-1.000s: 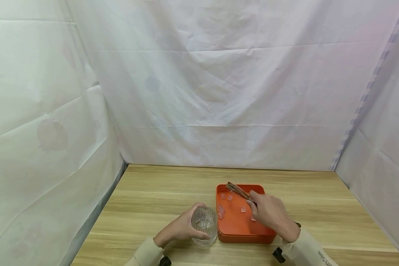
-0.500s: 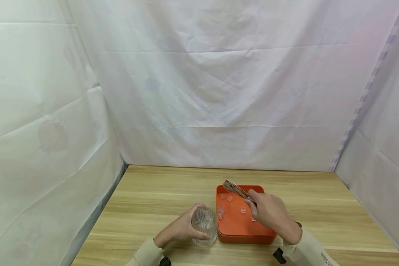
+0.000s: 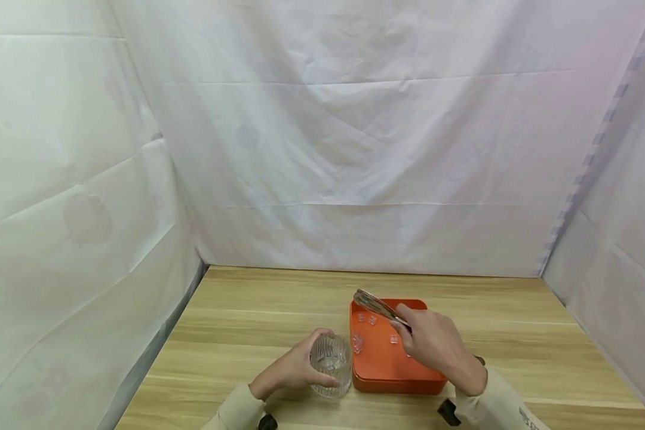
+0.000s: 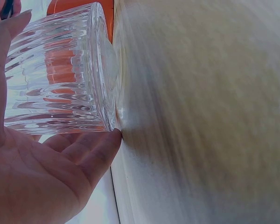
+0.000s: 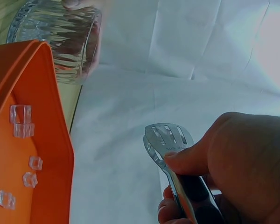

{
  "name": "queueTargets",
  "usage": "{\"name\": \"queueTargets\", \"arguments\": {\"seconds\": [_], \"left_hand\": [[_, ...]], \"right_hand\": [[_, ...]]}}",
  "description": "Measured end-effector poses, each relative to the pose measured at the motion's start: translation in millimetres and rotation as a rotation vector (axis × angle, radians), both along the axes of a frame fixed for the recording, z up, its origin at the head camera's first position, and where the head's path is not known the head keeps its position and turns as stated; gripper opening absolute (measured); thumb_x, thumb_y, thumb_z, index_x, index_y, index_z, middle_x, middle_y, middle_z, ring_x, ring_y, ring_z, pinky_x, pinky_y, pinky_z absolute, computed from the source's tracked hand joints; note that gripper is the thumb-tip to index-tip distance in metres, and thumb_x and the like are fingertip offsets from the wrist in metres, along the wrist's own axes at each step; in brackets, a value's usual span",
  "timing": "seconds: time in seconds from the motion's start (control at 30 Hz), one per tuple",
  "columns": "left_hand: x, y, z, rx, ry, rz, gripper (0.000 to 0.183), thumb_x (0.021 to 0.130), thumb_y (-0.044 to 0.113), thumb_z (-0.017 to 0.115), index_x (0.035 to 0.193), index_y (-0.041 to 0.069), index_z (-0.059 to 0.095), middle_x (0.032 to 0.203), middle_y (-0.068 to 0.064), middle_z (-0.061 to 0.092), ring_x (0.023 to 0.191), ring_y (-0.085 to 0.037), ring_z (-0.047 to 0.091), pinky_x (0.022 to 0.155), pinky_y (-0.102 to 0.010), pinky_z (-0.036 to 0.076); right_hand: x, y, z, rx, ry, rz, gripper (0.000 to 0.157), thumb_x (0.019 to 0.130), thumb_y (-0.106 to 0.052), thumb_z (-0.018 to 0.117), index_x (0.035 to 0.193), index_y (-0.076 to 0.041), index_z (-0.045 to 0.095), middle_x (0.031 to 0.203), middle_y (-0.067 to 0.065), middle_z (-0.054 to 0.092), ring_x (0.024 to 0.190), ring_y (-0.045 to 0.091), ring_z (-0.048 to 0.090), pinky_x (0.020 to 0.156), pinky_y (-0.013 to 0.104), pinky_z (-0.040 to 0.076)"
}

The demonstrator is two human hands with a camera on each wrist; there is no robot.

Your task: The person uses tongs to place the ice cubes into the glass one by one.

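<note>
My left hand (image 3: 290, 367) grips a clear ribbed glass (image 3: 333, 355) that stands on the table, thumb on the near side and fingers round the far side. In the left wrist view the glass (image 4: 60, 79) rests with its base on the wood. My right hand (image 3: 435, 340) holds slotted metal tongs (image 3: 377, 306) above an orange tin (image 3: 400, 385). The tong heads (image 5: 168, 135) lie close together; I cannot tell whether a piece is between them. Several small clear cubes (image 5: 21, 121) lie inside the tin, mostly along its left side.
The tin stands directly to the right of the glass on a wooden table (image 3: 269, 310). White cloth sheets (image 3: 344, 149) hang behind and along both sides. A small dark object (image 3: 481, 361) shows just beyond my right wrist.
My right hand has raised the tongs slightly and shifted them left, toward the tin's far left corner. The left hand and the glass have stayed in place.
</note>
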State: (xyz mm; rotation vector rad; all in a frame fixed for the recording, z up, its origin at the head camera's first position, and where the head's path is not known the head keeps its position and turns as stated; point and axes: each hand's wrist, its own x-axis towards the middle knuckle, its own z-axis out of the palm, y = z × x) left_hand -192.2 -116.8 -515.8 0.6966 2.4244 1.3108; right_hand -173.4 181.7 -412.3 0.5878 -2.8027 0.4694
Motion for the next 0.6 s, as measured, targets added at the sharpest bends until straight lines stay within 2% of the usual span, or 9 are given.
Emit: {"name": "queueTargets", "arguments": {"seconds": [0.13, 0.27, 0.43, 0.6], "left_hand": [[-0.1, 0.2, 0.3, 0.001, -0.002, 0.001, 0.095, 0.069, 0.044, 0.089, 0.146, 0.021, 0.037, 0.13, -0.003, 0.057, 0.119, -0.024, 0.056, 0.097, -0.049, 0.046], [-0.5, 0.2, 0.6, 0.0, 0.003, 0.005, 0.094, 0.068, 0.044, 0.089, 0.145, 0.027, 0.038, 0.129, -0.004, 0.057, 0.117, -0.024, 0.057, 0.096, -0.048, 0.047], [-0.7, 0.2, 0.3, 0.01, -0.005, 0.006, 0.093, 0.068, 0.043, 0.09, 0.144, 0.029, 0.038, 0.128, -0.005, 0.058, 0.116, -0.024, 0.058, 0.094, -0.047, 0.05], [0.0, -0.3, -0.4, 0.01, -0.005, 0.007, 0.092, 0.068, 0.043, 0.09, 0.144, 0.03, 0.038, 0.13, -0.004, 0.057, 0.119, -0.026, 0.056, 0.098, -0.052, 0.047]], "right_hand": [[1.7, -3.1, 3.0, -0.005, 0.002, 0.014, 0.025, 0.096, -0.029, 0.065, 0.078, -0.025, 0.049, 0.058, -0.02, 0.043, 0.044, 0.0, 0.031, 0.043, 0.021, 0.026], [3.8, -6.6, 5.8, -0.007, 0.003, 0.029, 0.023, 0.096, -0.028, 0.066, 0.079, -0.025, 0.05, 0.06, -0.022, 0.045, 0.044, -0.001, 0.032, 0.042, 0.021, 0.026], [7.2, -11.2, 9.9, -0.003, -0.007, 0.046, 0.023, 0.096, -0.029, 0.065, 0.08, -0.025, 0.05, 0.059, -0.019, 0.04, 0.045, -0.001, 0.031, 0.042, 0.02, 0.025], [10.1, -16.2, 11.9, -0.006, -0.013, 0.06, 0.022, 0.096, -0.031, 0.065, 0.081, -0.025, 0.05, 0.058, -0.017, 0.038, 0.043, -0.001, 0.029, 0.042, 0.019, 0.024]]}}
